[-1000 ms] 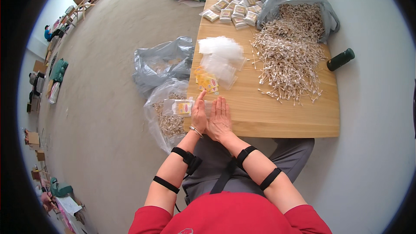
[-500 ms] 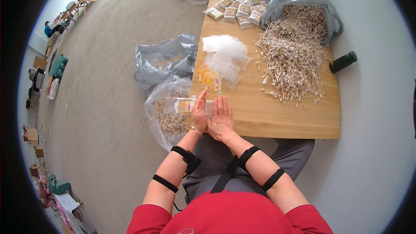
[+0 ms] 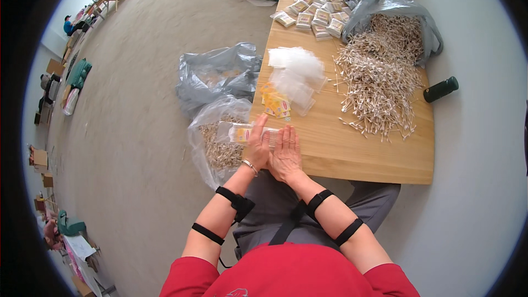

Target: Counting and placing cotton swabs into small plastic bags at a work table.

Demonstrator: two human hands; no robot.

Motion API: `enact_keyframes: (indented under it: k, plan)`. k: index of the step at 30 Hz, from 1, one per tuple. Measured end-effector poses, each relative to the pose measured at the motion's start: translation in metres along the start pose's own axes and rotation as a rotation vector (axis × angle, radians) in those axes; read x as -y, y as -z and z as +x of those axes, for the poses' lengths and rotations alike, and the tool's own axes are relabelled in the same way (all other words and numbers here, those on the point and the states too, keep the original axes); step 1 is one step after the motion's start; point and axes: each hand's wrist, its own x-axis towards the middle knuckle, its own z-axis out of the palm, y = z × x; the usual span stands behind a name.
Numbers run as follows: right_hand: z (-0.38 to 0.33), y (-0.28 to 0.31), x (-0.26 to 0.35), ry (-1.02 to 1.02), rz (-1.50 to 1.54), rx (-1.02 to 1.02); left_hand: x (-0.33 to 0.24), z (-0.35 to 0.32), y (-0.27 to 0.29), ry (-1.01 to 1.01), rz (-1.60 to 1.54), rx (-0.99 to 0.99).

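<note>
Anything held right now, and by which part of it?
Left hand lies across the middle of the clear cotton swab packet; right hand lies flat at its right end. Can't tell whether it's actually gripped.

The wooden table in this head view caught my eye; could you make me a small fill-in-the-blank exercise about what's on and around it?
1. Loose white-tipped cotton swabs spill from a ____ plastic bag onto the pale wooden table.
2. A silvery bracelet circles the person's ____ wrist.
3. The dark green cylindrical bottle is at the table's ____ edge, as pictured.
4. Beside the bare left hand, a clear plastic swab packet shows a mostly ____ label.

Missing words: grey; left; right; yellow.
</note>
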Motion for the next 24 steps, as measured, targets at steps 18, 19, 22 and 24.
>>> enact_keyframes:
  k: [18,19,22,24]
  plan:
    - [0.016,-0.014,0.036,-0.015,0.005,-0.085,0.108,0.012,0.043,0.491,-0.689,0.029]
    - [0.018,-0.016,0.038,-0.017,0.003,-0.091,0.105,0.013,0.043,0.493,-0.689,0.029]
    - [0.021,-0.018,0.047,-0.016,0.019,-0.102,0.100,0.011,0.044,0.458,-0.739,-0.020]
    - [0.022,-0.018,0.052,-0.004,0.028,-0.099,0.100,0.008,0.045,0.444,-0.769,-0.063]
